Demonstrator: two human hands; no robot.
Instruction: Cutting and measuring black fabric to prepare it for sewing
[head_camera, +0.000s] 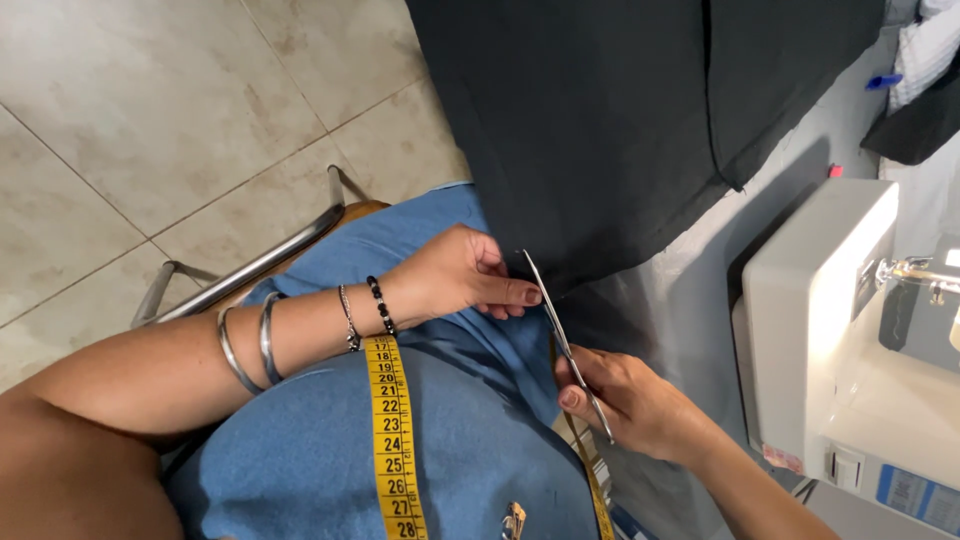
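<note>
My left hand (462, 275) pinches the lower edge of a dark grey fabric (600, 130) that hangs down from the table. In my right hand (630, 400) I hold a pair of metal scissors (562, 335), blades pointing up at the fabric's edge just beside my left thumb. A yellow measuring tape (392, 430) hangs down over my blue garment. Bangles and a bead bracelet sit on my left wrist.
A white sewing machine (850, 340) stands at the right on a grey-covered table (700, 270). A chair with a metal frame (260, 262) is under me, on a beige tiled floor (150, 110). More dark and white cloth lies at the top right.
</note>
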